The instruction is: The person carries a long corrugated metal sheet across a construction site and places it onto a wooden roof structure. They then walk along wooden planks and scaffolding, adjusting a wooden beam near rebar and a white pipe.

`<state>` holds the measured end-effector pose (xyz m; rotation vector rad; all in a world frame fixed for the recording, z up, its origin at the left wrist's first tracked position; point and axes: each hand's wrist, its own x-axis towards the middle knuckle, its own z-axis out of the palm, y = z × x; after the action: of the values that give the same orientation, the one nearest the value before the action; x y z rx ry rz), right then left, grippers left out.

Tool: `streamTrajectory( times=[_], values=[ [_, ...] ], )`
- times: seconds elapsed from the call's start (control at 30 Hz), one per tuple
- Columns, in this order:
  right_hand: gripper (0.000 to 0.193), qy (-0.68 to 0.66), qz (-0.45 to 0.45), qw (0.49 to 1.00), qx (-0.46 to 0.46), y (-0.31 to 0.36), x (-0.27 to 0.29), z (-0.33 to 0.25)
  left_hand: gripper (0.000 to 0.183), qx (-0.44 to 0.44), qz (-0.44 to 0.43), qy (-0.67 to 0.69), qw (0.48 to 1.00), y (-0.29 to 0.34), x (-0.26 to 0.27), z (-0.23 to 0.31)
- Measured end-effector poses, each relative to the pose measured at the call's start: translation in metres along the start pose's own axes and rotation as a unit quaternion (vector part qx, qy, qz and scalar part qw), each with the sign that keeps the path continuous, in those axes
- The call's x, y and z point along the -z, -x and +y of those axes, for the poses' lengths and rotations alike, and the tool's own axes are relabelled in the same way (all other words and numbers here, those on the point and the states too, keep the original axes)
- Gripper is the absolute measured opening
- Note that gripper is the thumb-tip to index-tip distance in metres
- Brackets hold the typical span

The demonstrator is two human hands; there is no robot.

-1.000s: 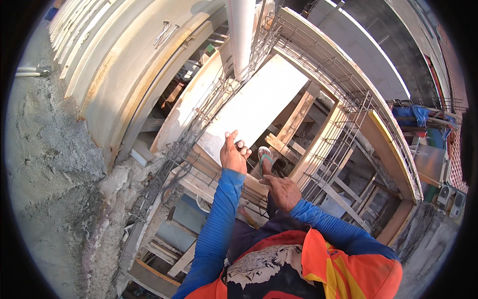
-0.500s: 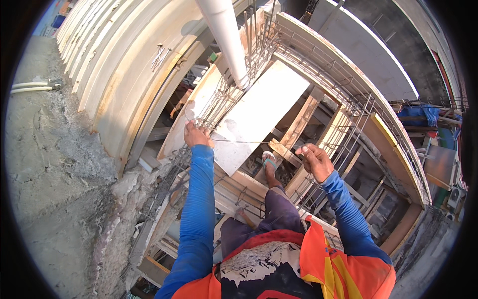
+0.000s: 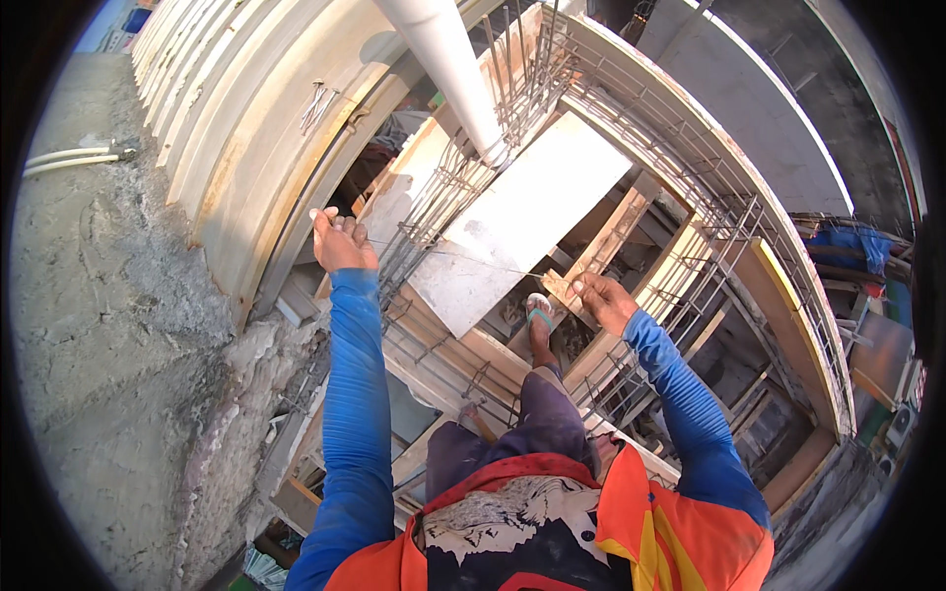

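Note:
A thin dark wire (image 3: 473, 259) stretches across the air between my two hands, over a pale board (image 3: 532, 222). My left hand (image 3: 344, 241) pinches its left end, close to the edge of the corrugated sheets. On the other side my right hand (image 3: 603, 301) has its fingers closed on the wire's right end, beside a broken timber piece (image 3: 564, 293). Below the wire, my sandalled foot (image 3: 539, 313) rests among the timbers.
Steel rebar cages (image 3: 690, 163) run along the wooden formwork. A white pipe (image 3: 443, 74) slants down from the top. Several long nails (image 3: 317, 106) lie on the corrugated sheets (image 3: 271, 128). Rough concrete (image 3: 118, 325) fills the left side. Gaps open between the timbers, with a drop below.
My left hand has moved left, away from the rebar, and up a little. My right hand has shifted slightly left and up. The wire now spans a wider gap.

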<state>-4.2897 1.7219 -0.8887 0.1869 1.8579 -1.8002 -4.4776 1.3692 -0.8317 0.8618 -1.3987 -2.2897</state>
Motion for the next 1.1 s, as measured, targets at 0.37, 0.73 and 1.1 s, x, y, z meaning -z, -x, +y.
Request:
streamTrajectory(
  times=[0.37, 0.73, 1.1],
  values=[
    [0.029, 0.016, 0.104, 0.993, 0.048, 0.003, 0.041, -0.045, 0.026, -0.013, -0.037, -0.045, 0.998, -0.047, -0.021, -0.001],
    [0.022, -0.080, -0.182, 0.967, 0.158, 0.045, 0.000, -0.083, 0.024, -0.123, 0.068, -0.253, 0.957, -0.115, -0.015, 0.014],
    [0.026, 0.153, -0.278, 0.947, -0.040, 0.060, 0.023, 0.005, 0.028, -0.149, 0.114, -0.219, 0.957, -0.129, 0.024, 0.100]
  ],
)
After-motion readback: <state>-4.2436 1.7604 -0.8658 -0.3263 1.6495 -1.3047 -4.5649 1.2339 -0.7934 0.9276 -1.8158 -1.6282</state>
